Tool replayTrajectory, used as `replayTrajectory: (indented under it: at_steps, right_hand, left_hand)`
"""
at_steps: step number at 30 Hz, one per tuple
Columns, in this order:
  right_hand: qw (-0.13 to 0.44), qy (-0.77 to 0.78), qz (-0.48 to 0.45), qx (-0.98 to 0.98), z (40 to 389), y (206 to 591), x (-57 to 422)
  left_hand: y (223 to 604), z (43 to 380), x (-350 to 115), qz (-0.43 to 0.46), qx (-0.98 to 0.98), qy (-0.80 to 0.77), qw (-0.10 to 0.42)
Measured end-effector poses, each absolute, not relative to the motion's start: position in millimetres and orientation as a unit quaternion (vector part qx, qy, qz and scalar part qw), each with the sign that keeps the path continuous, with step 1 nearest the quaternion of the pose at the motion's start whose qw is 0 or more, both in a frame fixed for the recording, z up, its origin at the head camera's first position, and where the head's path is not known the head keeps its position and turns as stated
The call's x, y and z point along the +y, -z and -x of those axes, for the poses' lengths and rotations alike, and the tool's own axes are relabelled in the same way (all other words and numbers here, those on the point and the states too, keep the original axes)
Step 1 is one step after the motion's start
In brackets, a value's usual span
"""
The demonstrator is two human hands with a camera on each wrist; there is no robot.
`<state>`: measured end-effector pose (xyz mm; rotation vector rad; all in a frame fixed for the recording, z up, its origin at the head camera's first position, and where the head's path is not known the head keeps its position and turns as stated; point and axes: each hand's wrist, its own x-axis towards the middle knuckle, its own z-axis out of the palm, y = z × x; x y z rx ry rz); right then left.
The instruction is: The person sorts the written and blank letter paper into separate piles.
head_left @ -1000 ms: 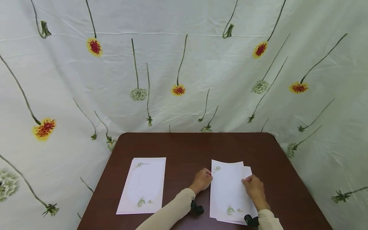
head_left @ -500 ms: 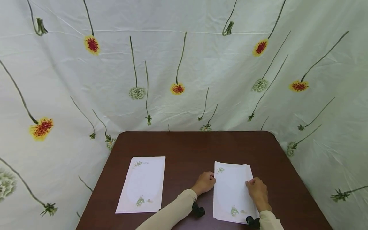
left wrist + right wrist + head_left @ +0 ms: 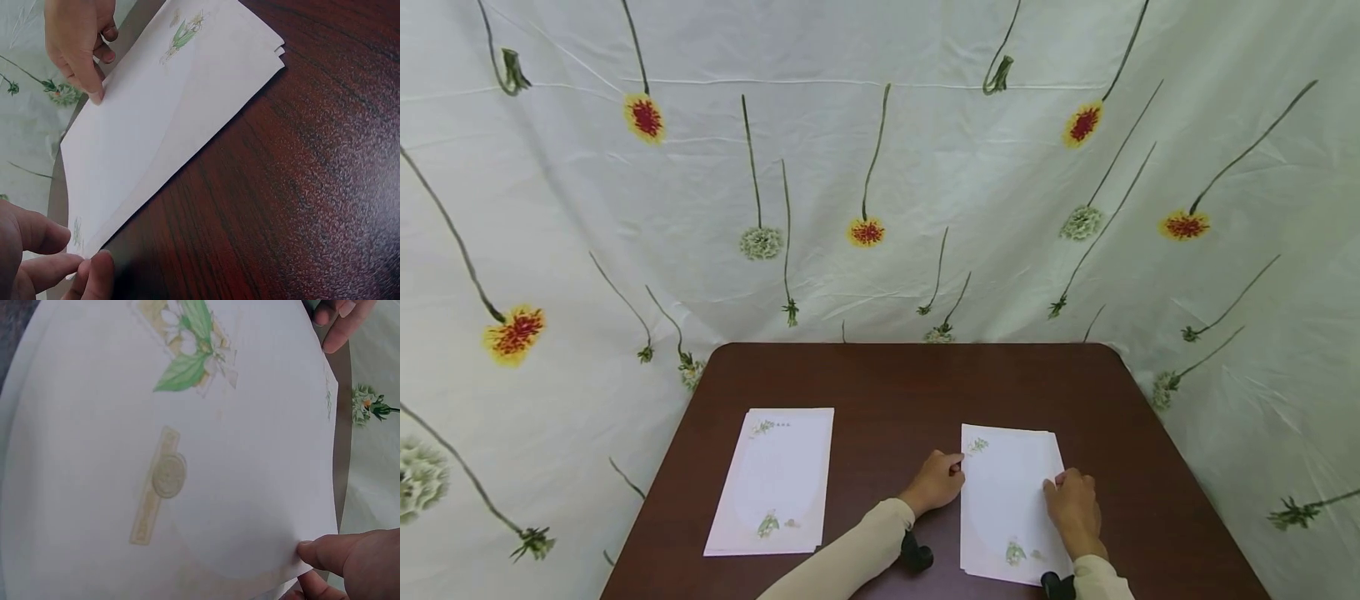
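A stack of white letter paper (image 3: 1011, 500) with printed green leaves and flowers lies on the right of the table, its sheets nearly lined up. My left hand (image 3: 935, 481) is at the stack's far left edge, fingers curled against it. Up close in the left wrist view, the fingertips (image 3: 100, 265) take the paper at its corner. On the opposite edge, my right hand (image 3: 1072, 508) pinches the paper. The right wrist view shows that thumb (image 3: 319, 551) on top and a finger underneath. A slight step between sheets shows at the near corner in the left wrist view.
A second stack of the same printed paper (image 3: 775, 483) lies on the left of the dark brown wooden table (image 3: 887, 383). Behind the table hangs a pale flowered cloth (image 3: 820, 167). Black wrist devices (image 3: 916, 552) sit by the cream sleeves.
The top sheet, offset to the left of those beneath, has shifted right and now nearly matches their edges. Both hands have moved slightly right and nearer with it.
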<state>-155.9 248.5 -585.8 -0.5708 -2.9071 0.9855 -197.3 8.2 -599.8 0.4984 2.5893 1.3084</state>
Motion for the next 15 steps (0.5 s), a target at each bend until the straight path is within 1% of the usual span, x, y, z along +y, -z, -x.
replayTrajectory:
  at_steps: [5, 12, 15]
  right_hand:
    - [0.01, -0.317, 0.191, -0.929, 155.0, 586.5, 246.7]
    - [0.027, -0.309, 0.2, -0.929, 154.0, 588.8, 242.7]
    - [0.03, -0.307, 0.205, -0.929, 153.1, 590.3, 240.2]
  left_hand:
    - [601.1, 196.6, 8.0, -0.162, 0.87, -0.453, 0.104]
    - [600.8, 195.3, 7.7, -0.152, 0.871, -0.452, 0.117]
    - [602.1, 194.7, 7.7, -0.152, 0.871, -0.452, 0.116]
